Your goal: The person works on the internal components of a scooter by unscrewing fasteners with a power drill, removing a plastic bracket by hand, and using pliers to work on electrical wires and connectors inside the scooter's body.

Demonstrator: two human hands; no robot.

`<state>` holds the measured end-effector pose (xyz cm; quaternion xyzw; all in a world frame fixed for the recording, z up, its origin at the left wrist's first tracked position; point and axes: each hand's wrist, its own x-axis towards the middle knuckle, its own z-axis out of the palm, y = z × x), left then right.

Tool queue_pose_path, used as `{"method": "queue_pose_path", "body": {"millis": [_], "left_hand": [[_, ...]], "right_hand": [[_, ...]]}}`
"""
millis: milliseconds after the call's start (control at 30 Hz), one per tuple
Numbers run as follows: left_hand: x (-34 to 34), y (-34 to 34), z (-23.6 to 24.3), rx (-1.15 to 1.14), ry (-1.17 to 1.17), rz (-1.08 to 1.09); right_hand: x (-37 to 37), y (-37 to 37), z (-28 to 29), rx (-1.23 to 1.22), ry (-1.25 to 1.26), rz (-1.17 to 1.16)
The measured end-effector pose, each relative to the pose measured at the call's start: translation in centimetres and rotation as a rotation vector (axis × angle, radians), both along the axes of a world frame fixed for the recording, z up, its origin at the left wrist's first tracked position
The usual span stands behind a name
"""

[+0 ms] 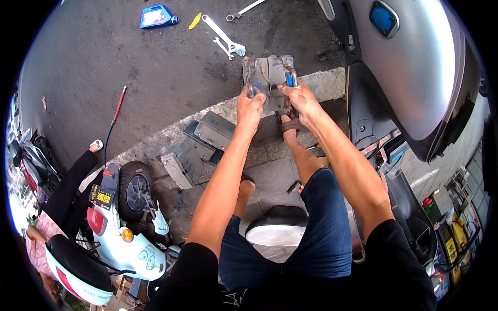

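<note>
Both arms reach forward over the kerb to a worn grey block-like piece (270, 66) with a curved metal bar on each side. My left hand (250, 110) is closed around the left bar. My right hand (302, 102) grips the right bar, where a bit of blue shows. The exact kind of piece I cannot make out. Left of my left forearm, several dusty grey-green box-shaped pieces (193, 153) lie at the kerb. Just beyond the held piece are an adjustable wrench (224, 36) and a small open-ended spanner (223, 48).
A blue plastic bottle (157, 17), a yellow leaf (194, 21) and another wrench (244, 10) lie on the asphalt. A silver scooter body (410, 62) stands close on the right. At left are a pale blue scooter (122, 249), a person in pink (44, 228) and a red-and-green hose (115, 116).
</note>
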<state>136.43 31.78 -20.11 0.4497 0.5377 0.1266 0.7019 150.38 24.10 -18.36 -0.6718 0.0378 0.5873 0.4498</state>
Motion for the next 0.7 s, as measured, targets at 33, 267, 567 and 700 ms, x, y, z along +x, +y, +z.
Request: {"method": "queue_pose_path", "body": {"millis": [33,267,567,700], "left_hand": [[1.1,0.7,-2.2,0.033,0.026,-0.028],[7.8,2.7,-11.8,0.086,0.146,-0.052],[8.2,-0.8,-14.0,0.073,0.241,-0.040],[8.4,-0.9,-11.7,0.138,0.330,-0.226]], "right_hand": [[1.4,0.8,-2.0,-0.022,-0.003,0.008],[8.1,4.0,-9.7,-0.008,-0.018,0.003],[10.4,4.2,-11.8,-0.053,-0.062,0.205],[9.7,3.8,-11.6,-0.137,-0.108,0.178]]}}
